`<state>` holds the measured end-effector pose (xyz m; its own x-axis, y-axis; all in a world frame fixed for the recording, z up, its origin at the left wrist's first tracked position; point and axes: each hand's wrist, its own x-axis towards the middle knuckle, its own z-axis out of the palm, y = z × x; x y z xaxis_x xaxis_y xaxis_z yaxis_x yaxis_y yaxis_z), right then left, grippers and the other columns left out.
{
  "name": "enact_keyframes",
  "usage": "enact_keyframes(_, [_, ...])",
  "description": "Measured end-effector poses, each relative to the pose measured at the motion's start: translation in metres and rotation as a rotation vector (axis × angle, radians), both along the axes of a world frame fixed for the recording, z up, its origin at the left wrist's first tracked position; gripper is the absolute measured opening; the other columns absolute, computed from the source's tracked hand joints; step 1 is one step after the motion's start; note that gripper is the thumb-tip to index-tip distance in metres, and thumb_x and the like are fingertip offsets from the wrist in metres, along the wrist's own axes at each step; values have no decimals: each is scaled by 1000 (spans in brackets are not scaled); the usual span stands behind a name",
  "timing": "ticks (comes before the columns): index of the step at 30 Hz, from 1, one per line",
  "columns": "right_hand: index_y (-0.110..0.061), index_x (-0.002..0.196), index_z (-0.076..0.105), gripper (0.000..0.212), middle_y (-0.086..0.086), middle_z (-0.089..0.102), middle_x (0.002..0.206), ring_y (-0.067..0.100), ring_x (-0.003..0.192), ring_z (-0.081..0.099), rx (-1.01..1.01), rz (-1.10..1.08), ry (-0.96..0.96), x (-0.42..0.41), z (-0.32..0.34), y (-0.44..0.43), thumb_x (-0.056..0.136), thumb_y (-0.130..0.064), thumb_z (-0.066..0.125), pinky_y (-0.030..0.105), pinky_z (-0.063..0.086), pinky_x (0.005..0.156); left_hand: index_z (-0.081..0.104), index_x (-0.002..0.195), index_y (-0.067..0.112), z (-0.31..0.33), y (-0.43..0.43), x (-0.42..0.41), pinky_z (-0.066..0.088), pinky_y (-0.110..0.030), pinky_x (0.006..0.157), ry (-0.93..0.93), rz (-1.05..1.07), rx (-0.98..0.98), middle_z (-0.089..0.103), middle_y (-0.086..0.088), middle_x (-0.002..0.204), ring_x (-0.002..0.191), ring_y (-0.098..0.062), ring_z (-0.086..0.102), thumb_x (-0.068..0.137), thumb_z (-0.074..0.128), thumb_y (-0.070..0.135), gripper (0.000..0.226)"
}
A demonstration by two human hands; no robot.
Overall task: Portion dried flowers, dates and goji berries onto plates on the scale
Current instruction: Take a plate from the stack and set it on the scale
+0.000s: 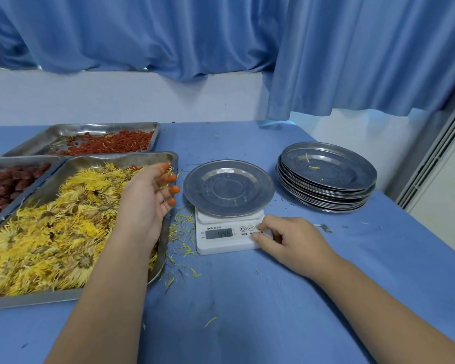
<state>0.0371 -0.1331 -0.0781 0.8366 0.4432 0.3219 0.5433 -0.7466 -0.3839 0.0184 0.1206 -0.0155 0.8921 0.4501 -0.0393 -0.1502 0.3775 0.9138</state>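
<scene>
An empty steel plate (228,188) sits on a small white scale (227,232) at the middle of the blue table. My right hand (290,239) rests at the scale's right front corner, its fingertips on the buttons beside the display. My left hand (145,198) hovers open over the right end of the tray of yellow dried flowers (53,232), holding nothing, its fingertips stained orange. A tray of dark red dates (3,187) lies at the far left. Behind them is a tray of red goji berries (111,144).
A stack of several steel plates (326,177) stands right of the scale, with a few petals on the top one. Loose yellow petals lie scattered on the blue table (247,311) around the scale. Blue curtains hang behind the table.
</scene>
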Motion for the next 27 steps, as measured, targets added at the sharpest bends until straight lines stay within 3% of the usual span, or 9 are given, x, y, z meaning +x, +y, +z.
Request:
enact_keyframes(3, [-38,66,36,30,-7,51,58,11,60,48,-23,-14,1,-4,2,1,85,-52,53,29,38,54,62,100,20,-1,-1,1,41,-25,60,13,-5,8,61,3,77,62,-12,56,95,50,22,13])
enact_keyframes(7, [-35,72,42,24,-8,48,56,9,58,45,-25,-12,7,-5,1,1,84,-51,55,24,31,53,63,105,19,-2,-1,3,41,-24,58,22,-7,21,61,3,76,61,-12,56,96,49,21,16])
enact_keyframes(12, [-25,81,56,33,-5,55,60,11,61,50,-14,-32,-2,-1,-2,0,79,-58,50,29,39,55,63,108,18,-3,-1,4,43,-23,56,26,-12,31,62,4,75,60,-12,57,96,50,20,18])
enact_keyframes(17, [-35,96,54,32,-14,48,56,4,61,48,-60,-36,-28,-2,-4,0,79,-62,48,16,27,50,64,102,18,-4,-1,5,43,-20,51,3,-21,58,63,7,68,57,-10,57,94,51,21,16])
enact_keyframes(24, [-36,90,38,46,-9,53,56,2,59,51,-61,-82,30,1,0,7,68,-77,43,23,31,48,64,99,20,-8,-1,4,42,-22,52,0,-13,125,63,8,67,55,-9,57,94,52,22,14])
enact_keyframes(27, [-36,80,36,43,-8,50,54,6,54,49,102,-100,31,-2,4,8,67,-74,50,23,32,48,64,98,18,-6,-2,4,40,-24,55,12,5,119,62,7,66,53,-9,55,94,51,20,14])
